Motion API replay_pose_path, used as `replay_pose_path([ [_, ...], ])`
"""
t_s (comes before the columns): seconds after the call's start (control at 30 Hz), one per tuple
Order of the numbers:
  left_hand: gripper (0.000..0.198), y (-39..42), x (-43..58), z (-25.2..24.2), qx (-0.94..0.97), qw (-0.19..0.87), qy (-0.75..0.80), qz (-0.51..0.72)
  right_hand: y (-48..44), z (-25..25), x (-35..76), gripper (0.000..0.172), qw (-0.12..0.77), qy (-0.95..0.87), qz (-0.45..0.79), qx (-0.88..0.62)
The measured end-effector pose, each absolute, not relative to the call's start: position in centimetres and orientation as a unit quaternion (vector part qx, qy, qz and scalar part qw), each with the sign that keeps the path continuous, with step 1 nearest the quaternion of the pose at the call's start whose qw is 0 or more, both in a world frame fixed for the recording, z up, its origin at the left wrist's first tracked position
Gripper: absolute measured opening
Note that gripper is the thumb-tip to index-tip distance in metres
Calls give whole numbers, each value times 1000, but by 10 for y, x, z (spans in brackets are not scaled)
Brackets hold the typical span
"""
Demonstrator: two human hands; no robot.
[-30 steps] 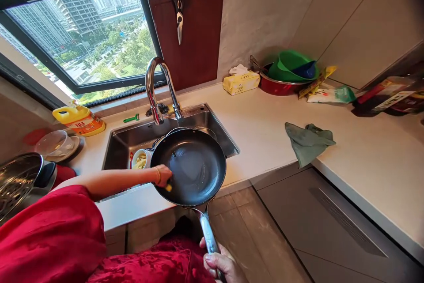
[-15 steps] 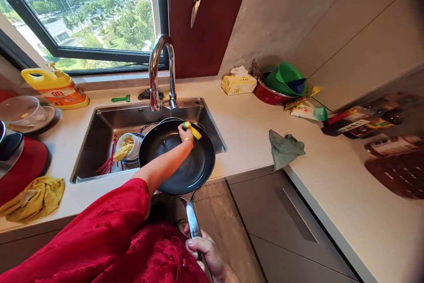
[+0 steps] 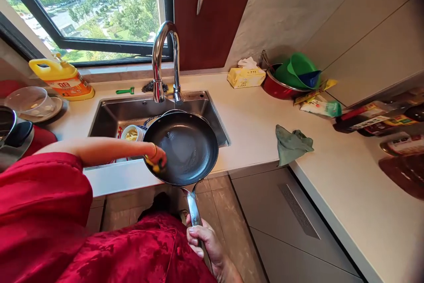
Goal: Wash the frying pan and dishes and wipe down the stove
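A black frying pan (image 3: 185,148) hangs over the front edge of the steel sink (image 3: 109,115), its metal handle pointing toward me. My right hand (image 3: 203,241) is wrapped round the end of that handle. My left hand (image 3: 156,156) is closed on a yellow sponge (image 3: 150,164) and presses it against the pan's inner left rim. A bowl (image 3: 132,133) with yellowish scraps lies in the sink, partly hidden behind my left arm and the pan. The curved faucet (image 3: 164,60) rises just behind.
A green cloth (image 3: 291,144) lies on the white counter to the right. Further back are a tissue box (image 3: 245,76), stacked red and green bowls (image 3: 293,75) and food packets. A yellow oil jug (image 3: 61,80) and a plastic bowl (image 3: 29,102) stand at left.
My left hand has swept the sponge from the pan's far rim back to its near left rim. The view has shifted slightly; my right hand keeps hold of the handle.
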State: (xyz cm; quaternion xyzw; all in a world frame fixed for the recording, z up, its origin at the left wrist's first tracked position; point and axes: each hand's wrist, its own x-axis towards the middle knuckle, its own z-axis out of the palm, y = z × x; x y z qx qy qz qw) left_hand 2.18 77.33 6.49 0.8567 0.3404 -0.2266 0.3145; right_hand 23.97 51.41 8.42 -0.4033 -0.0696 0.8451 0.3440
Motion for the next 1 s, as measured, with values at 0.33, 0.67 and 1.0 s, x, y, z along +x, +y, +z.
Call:
replay_pose_path([
  [0.33, 31, 806, 145, 56, 898, 147, 415, 8, 516, 83, 241, 40, 318, -93, 836, -438],
  [0.67, 31, 835, 37, 70, 874, 158, 447, -109, 513, 72, 241, 34, 350, -70, 863, -357],
  [1.0, 32, 746, 103, 46, 928, 264, 223, -137, 518, 55, 240, 28, 367, -12, 904, -219],
])
